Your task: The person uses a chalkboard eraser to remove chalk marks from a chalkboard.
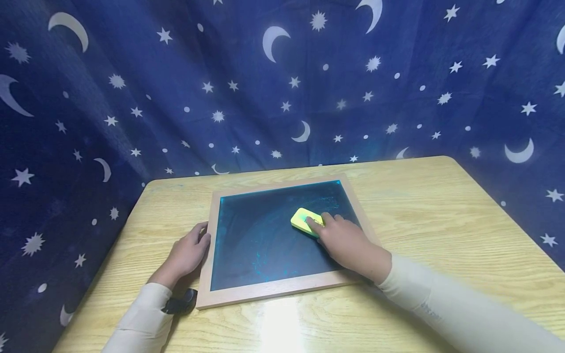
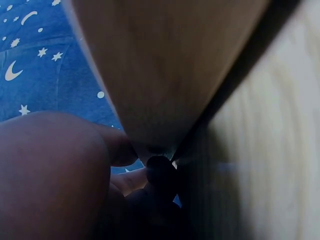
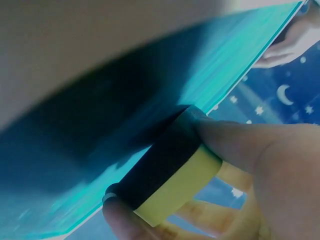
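Observation:
A wood-framed chalkboard (image 1: 260,230) lies on the table, with faint blue-green chalk smears and specks on its dark face. My right hand (image 1: 346,242) grips a yellow board eraser (image 1: 302,218) on the right half of the board. In the right wrist view, thumb and fingers clasp the sides of the eraser (image 3: 185,187), its dark felt turned to the board. At the left side of the frame, my left hand (image 1: 187,251) holds the edge. The left wrist view shows its fingers close about the wooden frame (image 2: 160,60), partly in shadow.
The light wood table (image 1: 423,206) extends around the board, furthest to the right. A blue curtain (image 1: 247,88) with moons and stars hangs behind and at both sides. A black strap (image 1: 181,302) sits at the left wrist, beside the board's near left corner.

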Motion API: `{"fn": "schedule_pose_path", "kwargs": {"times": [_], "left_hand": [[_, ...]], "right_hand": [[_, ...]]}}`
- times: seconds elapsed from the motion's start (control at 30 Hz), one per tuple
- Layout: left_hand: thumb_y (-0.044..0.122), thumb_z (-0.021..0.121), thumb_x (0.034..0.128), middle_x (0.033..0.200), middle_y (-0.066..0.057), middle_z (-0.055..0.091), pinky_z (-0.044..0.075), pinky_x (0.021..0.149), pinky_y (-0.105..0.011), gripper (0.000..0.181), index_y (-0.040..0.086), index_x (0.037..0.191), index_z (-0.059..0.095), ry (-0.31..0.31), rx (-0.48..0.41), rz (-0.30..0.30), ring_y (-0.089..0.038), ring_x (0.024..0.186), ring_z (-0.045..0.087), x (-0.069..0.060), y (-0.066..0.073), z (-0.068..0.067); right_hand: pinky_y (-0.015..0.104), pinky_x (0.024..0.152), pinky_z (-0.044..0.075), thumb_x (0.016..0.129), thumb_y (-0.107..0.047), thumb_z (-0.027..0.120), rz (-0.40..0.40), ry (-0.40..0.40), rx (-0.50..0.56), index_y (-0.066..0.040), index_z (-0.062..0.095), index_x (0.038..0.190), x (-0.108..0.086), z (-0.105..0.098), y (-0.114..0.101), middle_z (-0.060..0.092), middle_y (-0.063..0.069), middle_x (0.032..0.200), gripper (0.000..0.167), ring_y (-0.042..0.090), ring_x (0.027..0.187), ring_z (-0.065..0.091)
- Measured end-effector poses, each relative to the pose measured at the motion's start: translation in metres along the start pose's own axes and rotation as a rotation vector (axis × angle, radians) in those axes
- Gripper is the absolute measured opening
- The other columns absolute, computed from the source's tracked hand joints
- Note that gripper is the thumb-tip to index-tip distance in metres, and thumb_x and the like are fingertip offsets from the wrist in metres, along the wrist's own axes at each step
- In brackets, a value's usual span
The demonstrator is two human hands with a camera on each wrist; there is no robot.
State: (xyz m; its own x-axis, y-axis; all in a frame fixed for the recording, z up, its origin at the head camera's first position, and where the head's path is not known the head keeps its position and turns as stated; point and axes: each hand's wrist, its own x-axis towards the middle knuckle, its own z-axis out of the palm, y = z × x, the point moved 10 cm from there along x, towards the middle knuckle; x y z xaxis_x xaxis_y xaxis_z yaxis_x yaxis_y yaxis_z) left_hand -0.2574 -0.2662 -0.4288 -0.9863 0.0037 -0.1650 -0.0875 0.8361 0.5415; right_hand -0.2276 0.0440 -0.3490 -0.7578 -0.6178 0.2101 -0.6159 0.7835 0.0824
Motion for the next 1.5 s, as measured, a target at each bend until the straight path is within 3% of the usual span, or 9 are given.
{"fn": "schedule_pose_path", "kwargs": {"times": [0.4,0.6,0.9,1.1,1.27,1.5], "left_hand": [[0.033,0.027,0.1091,0.153,-0.029,0.042,0.033,0.115,-0.063,0.056,0.002,0.155,0.029,-0.002,0.003,-0.002,-0.048,0.141,0.040,0.000,0.001,-0.001],[0.034,0.027,0.1092,0.152,-0.029,0.042,0.033,0.115,-0.063,0.056,0.002,0.155,0.029,-0.002,0.007,-0.003,-0.049,0.140,0.040,0.000,0.001,-0.001],[0.033,0.027,0.1090,0.152,-0.029,0.042,0.033,0.115,-0.063,0.055,0.002,0.155,0.030,0.004,0.004,-0.003,-0.048,0.140,0.040,0.000,0.002,-0.001],[0.033,0.027,0.1089,0.152,-0.029,0.042,0.034,0.115,-0.063,0.056,0.002,0.155,0.029,0.006,0.001,-0.008,-0.048,0.140,0.041,0.000,0.001,0.000],[0.033,0.027,0.1088,0.151,-0.029,0.043,0.034,0.114,-0.063,0.056,0.002,0.155,0.029,0.006,-0.002,-0.002,-0.048,0.139,0.042,0.000,0.002,0.000],[0.033,0.027,0.1088,0.152,-0.028,0.042,0.033,0.115,-0.063,0.056,0.003,0.156,0.028,0.007,0.003,-0.005,-0.048,0.140,0.040,0.001,0.001,0.000]], "right_hand": [[0.039,0.067,0.062,0.093,-0.014,0.071,-0.115,-0.045,0.008,-0.014,0.058,0.140,-0.012,-0.003,-0.052,0.066,0.019,0.117,0.049,0.030,0.087,0.069],[0.042,0.072,0.063,0.092,-0.020,0.073,-0.112,-0.071,0.029,-0.016,0.056,0.142,-0.016,-0.001,-0.060,0.065,0.019,0.123,0.053,0.034,0.095,0.070],[0.040,0.069,0.062,0.093,-0.008,0.069,-0.117,-0.046,-0.003,-0.016,0.056,0.142,-0.016,-0.002,-0.054,0.066,0.019,0.116,0.052,0.032,0.091,0.069],[0.041,0.062,0.060,0.094,-0.002,0.064,-0.073,-0.036,0.013,-0.013,0.058,0.140,-0.013,-0.001,-0.037,0.065,0.019,0.110,0.048,0.032,0.083,0.066],[0.040,0.059,0.057,0.095,-0.009,0.066,-0.019,-0.032,0.037,-0.011,0.059,0.139,-0.016,0.000,-0.017,0.065,0.019,0.106,0.044,0.029,0.076,0.062],[0.036,0.057,0.052,0.088,-0.012,0.076,0.050,-0.018,0.050,-0.010,0.059,0.137,-0.026,0.000,0.009,0.062,0.015,0.094,0.052,0.022,0.066,0.052]]}}
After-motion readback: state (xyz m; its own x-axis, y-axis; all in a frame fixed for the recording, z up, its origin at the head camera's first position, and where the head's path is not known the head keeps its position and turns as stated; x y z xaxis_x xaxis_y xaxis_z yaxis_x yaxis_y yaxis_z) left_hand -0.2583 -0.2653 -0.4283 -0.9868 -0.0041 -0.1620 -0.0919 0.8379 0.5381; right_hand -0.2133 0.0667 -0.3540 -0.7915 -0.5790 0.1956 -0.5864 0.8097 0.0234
